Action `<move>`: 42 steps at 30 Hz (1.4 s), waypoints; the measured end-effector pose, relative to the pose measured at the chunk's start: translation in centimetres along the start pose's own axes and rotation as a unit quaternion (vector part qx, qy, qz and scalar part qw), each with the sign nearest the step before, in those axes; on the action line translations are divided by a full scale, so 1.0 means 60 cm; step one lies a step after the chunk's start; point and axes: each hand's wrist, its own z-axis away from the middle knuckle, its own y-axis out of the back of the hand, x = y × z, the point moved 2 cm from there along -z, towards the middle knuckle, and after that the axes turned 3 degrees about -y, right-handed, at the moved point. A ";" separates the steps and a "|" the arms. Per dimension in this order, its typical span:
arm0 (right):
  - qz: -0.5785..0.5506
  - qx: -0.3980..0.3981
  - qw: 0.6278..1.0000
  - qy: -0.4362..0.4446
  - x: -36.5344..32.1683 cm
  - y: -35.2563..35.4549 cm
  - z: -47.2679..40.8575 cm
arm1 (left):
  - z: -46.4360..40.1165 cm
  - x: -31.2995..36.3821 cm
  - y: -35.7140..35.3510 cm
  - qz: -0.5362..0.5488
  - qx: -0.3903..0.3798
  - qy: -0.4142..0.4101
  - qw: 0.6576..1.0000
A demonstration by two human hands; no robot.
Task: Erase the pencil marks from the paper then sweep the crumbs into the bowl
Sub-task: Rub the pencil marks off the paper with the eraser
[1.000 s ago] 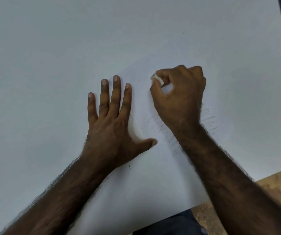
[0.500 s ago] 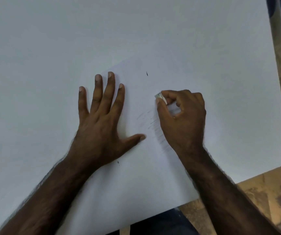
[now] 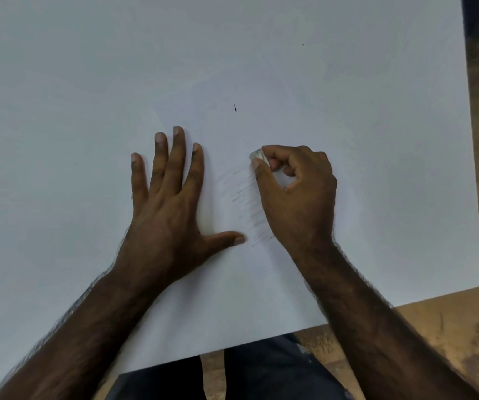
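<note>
At the middle of the white worktop (image 3: 59, 82) lies the white sheet of paper (image 3: 232, 298), turned at an angle, with a band of faint grey pencil strokes (image 3: 247, 206) running down its centre. The right hand (image 3: 296, 194) sits at the upper end of those strokes, its fingers curled tight around a small white block eraser (image 3: 258, 155) whose tip pokes out past thumb and forefinger and appears to touch the sheet. The left hand (image 3: 169, 203) lies flat just beside the marks, fingers straight and spread, thumb reaching towards the strokes, pinning the sheet down. Most of the strokes are not yet rubbed out, so the erasing looks to be at an early stage. The likely trouble is the thin sheet creasing or tearing if the eraser is pushed hard towards the unpinned far side, or sliding if the flat hand eases off; crumbs could also scatter off the near edge, which overhangs the worktop towards the lap. A small dark fleck (image 3: 235, 108) lies on the paper beyond the hands. No bowl is in view, so the sweeping target cannot be placed. Brown mottled floor (image 3: 449, 342) shows below and to the right.
</note>
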 end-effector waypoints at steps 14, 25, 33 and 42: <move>0.005 -0.048 0.995 0.083 0.010 -0.008 0.025 | 0.005 0.002 -0.001 -0.001 -0.008 0.009 1.000; 0.113 -0.034 0.985 0.127 -0.006 0.000 -0.034 | 0.003 0.004 -0.004 0.002 -0.004 0.012 1.000; 0.105 -0.115 0.965 0.213 -0.041 -0.032 0.034 | 0.003 0.007 -0.006 0.006 0.004 0.020 1.000; 0.111 -0.048 0.981 0.151 -0.028 -0.019 -0.004 | 0.002 0.005 -0.006 -0.003 -0.007 0.030 1.000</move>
